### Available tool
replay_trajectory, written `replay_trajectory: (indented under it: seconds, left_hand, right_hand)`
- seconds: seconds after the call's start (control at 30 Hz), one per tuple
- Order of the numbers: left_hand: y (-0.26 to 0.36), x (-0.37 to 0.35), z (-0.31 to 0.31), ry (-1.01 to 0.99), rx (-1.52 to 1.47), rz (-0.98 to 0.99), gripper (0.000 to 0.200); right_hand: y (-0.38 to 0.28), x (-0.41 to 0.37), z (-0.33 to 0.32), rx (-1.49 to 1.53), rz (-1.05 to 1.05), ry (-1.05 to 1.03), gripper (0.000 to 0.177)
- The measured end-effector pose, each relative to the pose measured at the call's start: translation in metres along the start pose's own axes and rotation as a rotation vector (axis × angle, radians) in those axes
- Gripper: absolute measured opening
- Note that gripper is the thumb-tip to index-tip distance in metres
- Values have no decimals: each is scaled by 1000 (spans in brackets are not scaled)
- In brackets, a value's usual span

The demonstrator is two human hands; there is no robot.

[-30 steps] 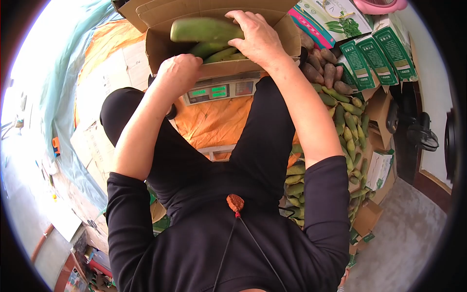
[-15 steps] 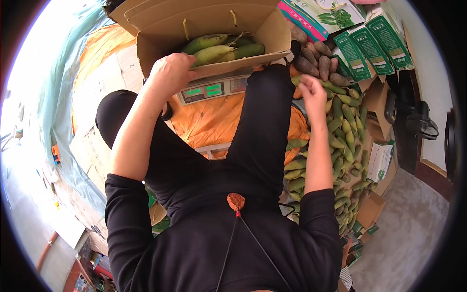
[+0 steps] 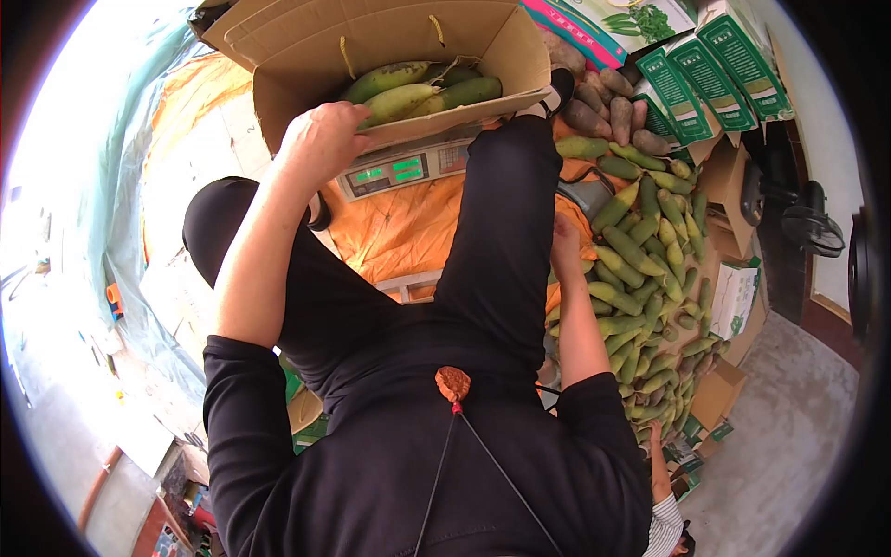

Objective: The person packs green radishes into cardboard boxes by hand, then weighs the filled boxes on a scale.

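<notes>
My left hand (image 3: 325, 139) grips the near rim of an open cardboard box (image 3: 399, 136), its fingers over the edge and the thumb outside. Several long green radishes (image 3: 394, 102) lie in the box, close to my fingertips. Under the box is a scale (image 3: 394, 172) with two lit green displays. My right hand (image 3: 565, 249) hangs low beside my right knee, at the edge of a large heap of green radishes (image 3: 631, 255). Its fingers are partly hidden, and I see nothing in them.
Brownish-red roots (image 3: 594, 107) are piled beyond the green heap. Green-and-white cartons (image 3: 715, 84) stand at the upper right, near a black fan (image 3: 812, 223). Orange cloth (image 3: 399, 227) covers the floor between my legs. Another person's arm (image 3: 659, 464) reaches to the heap at lower right.
My right hand has come down and back toward my right knee, away from the far end of the radish heap. My left hand stays on the box. Another person's arm shows more fully.
</notes>
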State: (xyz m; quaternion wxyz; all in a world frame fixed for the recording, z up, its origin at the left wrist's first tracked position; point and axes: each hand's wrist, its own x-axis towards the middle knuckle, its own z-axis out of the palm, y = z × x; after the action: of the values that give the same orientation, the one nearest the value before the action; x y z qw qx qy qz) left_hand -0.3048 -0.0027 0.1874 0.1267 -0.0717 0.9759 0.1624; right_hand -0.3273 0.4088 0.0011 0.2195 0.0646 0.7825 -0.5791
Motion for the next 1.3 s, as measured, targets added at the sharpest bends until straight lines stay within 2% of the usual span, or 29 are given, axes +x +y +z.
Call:
replay_trajectory:
  seconds: [0.2,0.27,0.43,0.63,0.7,0.9,0.93,1.0,1.1,1.13,1.17,1.23,1.3]
  left_hand:
    - [-8,4,9,20,-24,18,37]
    - [-10,3,12,71,-10,59,32]
    - [-6,4,10,49,4,41,32]
    - [1,5,4,41,-38,35,35]
    - [4,5,3,34,-46,33,39]
    - [12,5,-4,1,-73,6,38]
    - [11,4,-7,41,-104,9,39]
    - [7,4,-12,93,-126,17,40]
    - [-8,9,-12,216,-247,-20,39]
    - [-19,12,-8,329,-335,-14,37]
    - [-28,13,-8,441,-423,-7,36]
    - [-44,11,-14,511,-612,-60,29]
    - [-55,-8,-52,420,-620,-176,29]
  right_hand:
    - [-3,2,8,-70,9,9,17]
    - [2,2,7,-73,32,23,17]
    - [17,3,4,-98,66,6,19]
    - [19,1,10,82,269,60,17]
    - [25,0,12,220,335,2,16]
    - [61,-1,8,317,349,-70,16]
    - [56,0,8,323,340,-70,16]
    - [38,3,6,-54,151,-45,17]
    - [-3,27,-3,-33,207,38,19]
    - [-23,34,-6,-29,194,36,19]
    - [-49,39,-8,-19,81,60,20]
    - [-104,56,-15,37,-113,64,21]
    - [-157,76,-15,54,-254,27,23]
